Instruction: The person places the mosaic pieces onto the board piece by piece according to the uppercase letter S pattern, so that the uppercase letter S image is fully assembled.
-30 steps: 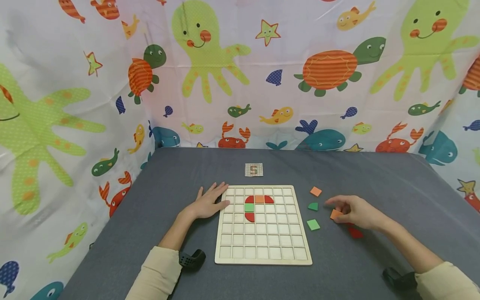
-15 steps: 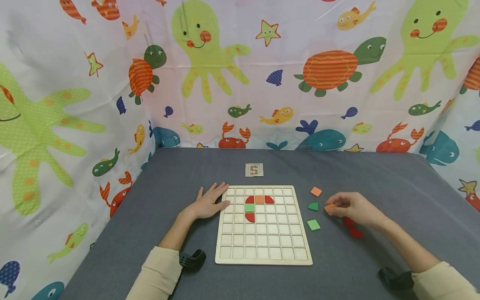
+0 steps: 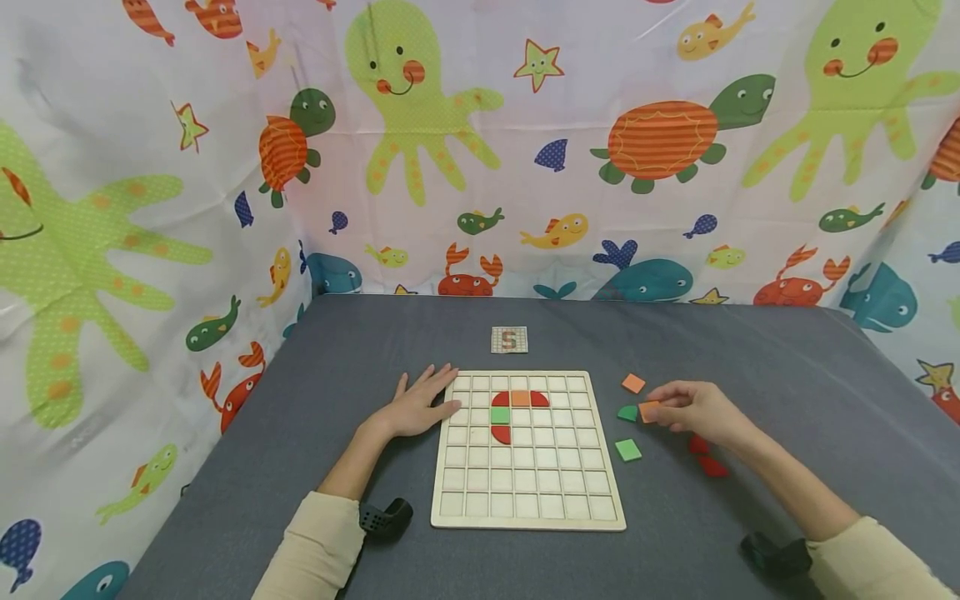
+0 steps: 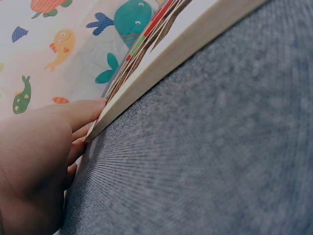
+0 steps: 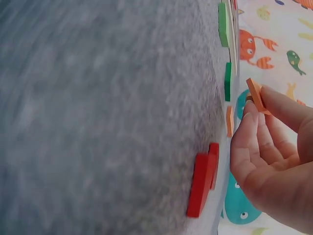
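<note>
Between thumb and fingers my right hand (image 3: pixel 701 412) pinches an orange square tile (image 3: pixel 648 412), lifted off the table in the right wrist view. My left hand (image 3: pixel 414 405) lies with fingers spread at the upper left edge of a wooden grid board (image 3: pixel 528 523), fingertips right at its rim. Set in the board's cells are a red quarter-round tile (image 3: pixel 500 399), an orange square and another red piece in a row. Below the first one come a light green square (image 3: pixel 500 416) and a red quarter-round piece (image 3: pixel 501 435).
Right of the board lie another orange square (image 3: pixel 633 383), a dark green piece (image 3: pixel 627 413), a light green square (image 3: pixel 628 450) and red pieces (image 3: pixel 714 467). A small card (image 3: pixel 509 340) with an S-shaped pattern lies beyond the board. A printed curtain (image 3: pixel 480 150) borders the grey table.
My right hand has picked up the orange tile from beside the red pieces and moved it left toward the dark green piece. The left hand has stayed in place.
</note>
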Demonstrator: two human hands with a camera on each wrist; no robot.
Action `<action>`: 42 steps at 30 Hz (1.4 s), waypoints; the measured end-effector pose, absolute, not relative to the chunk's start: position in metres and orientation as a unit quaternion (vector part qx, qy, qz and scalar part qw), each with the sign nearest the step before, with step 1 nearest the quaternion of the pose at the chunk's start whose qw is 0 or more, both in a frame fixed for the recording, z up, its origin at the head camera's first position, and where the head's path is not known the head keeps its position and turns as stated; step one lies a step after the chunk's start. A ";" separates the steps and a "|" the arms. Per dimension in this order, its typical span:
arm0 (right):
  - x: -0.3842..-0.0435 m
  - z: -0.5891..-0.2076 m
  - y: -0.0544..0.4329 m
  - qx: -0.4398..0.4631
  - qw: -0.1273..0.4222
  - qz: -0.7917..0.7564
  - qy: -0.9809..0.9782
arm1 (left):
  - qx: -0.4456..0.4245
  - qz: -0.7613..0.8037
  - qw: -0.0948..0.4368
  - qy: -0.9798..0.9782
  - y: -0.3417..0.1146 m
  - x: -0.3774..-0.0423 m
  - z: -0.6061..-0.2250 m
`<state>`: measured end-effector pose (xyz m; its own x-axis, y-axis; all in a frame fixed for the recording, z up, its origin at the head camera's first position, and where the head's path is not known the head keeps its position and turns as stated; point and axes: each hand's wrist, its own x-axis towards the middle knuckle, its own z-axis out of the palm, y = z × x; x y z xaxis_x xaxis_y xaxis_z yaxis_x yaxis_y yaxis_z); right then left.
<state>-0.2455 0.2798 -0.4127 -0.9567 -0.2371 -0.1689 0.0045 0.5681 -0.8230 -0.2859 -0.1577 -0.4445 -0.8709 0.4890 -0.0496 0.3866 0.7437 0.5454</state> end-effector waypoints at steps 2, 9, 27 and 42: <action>-0.246 -0.412 0.277 -0.056 0.141 -0.469 0.870 | 0.235 0.269 0.094 0.929 -0.158 -0.286 -0.444; -0.248 -0.412 0.266 -0.041 0.166 -0.506 0.845 | 0.232 0.264 0.094 0.932 -0.157 -0.286 -0.443; -0.249 -0.416 0.235 -0.027 0.199 -0.572 0.795 | 0.237 0.259 0.094 0.932 -0.158 -0.287 -0.444; -0.248 -0.416 0.200 -0.017 0.193 -0.550 0.813 | 0.236 0.263 0.093 0.931 -0.158 -0.286 -0.444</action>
<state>-0.2483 0.2002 -0.4164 -0.9247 -0.2400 -0.2956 0.1850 0.3955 -0.8996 -0.2855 -0.1579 -0.4445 -0.8712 0.4885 -0.0489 0.3910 0.7506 0.5327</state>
